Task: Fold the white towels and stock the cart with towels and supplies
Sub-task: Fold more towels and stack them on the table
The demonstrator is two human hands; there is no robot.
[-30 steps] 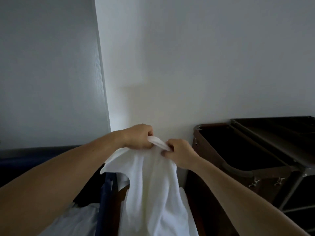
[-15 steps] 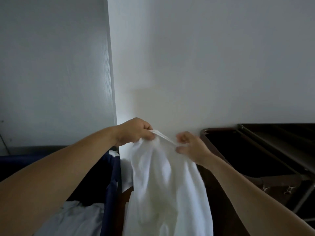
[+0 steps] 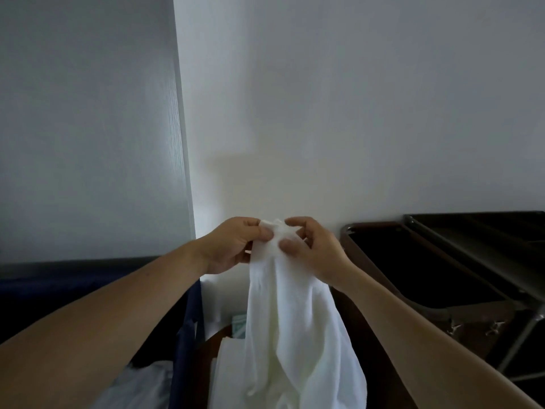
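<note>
White towel (image 3: 295, 320) hangs mid-frame, long axis vertical, top edge bunched between both hands. Left hand (image 3: 233, 246) and right hand (image 3: 312, 249) each pinch it, thumbs nearly touching, equally near. Dark cart (image 3: 477, 326) sits to the right.

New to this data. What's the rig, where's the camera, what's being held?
No machine here: a person works bare-handed, and the single view comes from a wide-angle camera on their head, looking forward and down. The left hand and right hand both pinch the top edge of a white towel, which hangs down between the arms. Below it lies a stack of white cloth. A blue hamper stands at left, a dark cart at right.
</note>
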